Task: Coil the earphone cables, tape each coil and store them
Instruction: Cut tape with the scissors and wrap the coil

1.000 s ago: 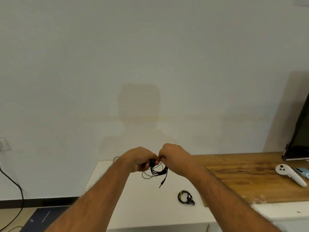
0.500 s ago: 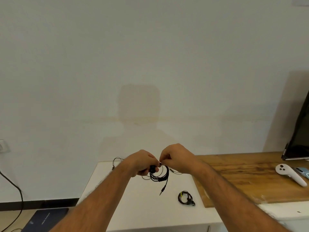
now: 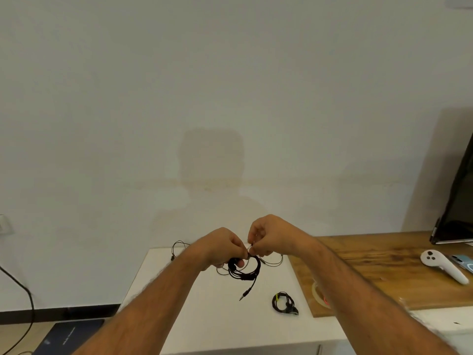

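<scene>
My left hand grips a coil of black earphone cable above the white table, and the coil's jack plug hangs down from it. At the top of the coil my right hand pinches something small; what it is I cannot tell. A second coil, bound with a yellow strip, lies on the table to the right. More loose black earphone cable lies behind my hands. A roll of clear tape sits on the wooden board.
A white controller and a phone lie on the board at the right, beside a dark screen. A dark flat box and a black cord are on the floor at the left.
Both hands rose a little and the right hand lifted away from the left. The coil now hangs lower and rounder under my left hand.
</scene>
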`<state>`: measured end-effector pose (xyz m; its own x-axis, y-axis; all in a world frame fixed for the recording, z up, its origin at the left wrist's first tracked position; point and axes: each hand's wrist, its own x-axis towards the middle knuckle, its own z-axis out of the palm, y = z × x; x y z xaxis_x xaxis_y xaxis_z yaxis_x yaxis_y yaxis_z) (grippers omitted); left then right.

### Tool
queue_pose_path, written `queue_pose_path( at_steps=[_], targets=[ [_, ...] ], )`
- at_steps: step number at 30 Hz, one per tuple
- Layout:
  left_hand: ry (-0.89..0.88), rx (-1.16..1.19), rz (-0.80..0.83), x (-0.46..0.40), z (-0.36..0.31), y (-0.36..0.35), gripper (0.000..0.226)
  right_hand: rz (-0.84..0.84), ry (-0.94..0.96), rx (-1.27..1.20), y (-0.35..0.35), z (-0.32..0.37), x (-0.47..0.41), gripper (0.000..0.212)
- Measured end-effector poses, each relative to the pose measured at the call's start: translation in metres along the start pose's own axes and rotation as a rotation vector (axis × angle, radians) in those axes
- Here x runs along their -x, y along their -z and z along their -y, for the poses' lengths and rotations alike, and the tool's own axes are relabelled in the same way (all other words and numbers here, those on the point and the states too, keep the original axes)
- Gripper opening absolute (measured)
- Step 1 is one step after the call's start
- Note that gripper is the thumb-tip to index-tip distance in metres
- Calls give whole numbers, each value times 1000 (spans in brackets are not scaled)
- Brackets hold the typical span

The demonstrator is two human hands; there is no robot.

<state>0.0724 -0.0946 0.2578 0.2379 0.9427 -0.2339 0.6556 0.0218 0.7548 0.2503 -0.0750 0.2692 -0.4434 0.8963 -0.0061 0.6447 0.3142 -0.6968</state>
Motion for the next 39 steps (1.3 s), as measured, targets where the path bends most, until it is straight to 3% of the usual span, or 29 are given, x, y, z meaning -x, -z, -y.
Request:
queue_pose_path(
  at_steps=[4, 8, 12, 16, 19, 26, 39],
  targets=[
    [-2, 1, -22, -5, -2, 4, 16, -114, 11, 127, -1, 2, -5, 22],
    [20, 29, -42, -10, -2, 6, 15, -164, 43, 306, -6, 2, -8, 2],
    [35, 78, -50, -13, -1, 6, 16, -147, 91, 478, -10, 2, -8, 15],
    [36, 115, -64, -13, -1, 6, 15, -100, 84, 501, -13, -4, -6, 26],
    [42, 130, -77, -13, -1, 7, 14, -161, 87, 451, -11, -5, -2, 30],
    [37, 122, -81, -11, -3, 8, 15, -162, 141, 529, -13, -2, -1, 25],
    [-146, -361, -164, -12, -1, 0, 18, 51, 87, 358, -10, -5, -11, 12]
  ],
)
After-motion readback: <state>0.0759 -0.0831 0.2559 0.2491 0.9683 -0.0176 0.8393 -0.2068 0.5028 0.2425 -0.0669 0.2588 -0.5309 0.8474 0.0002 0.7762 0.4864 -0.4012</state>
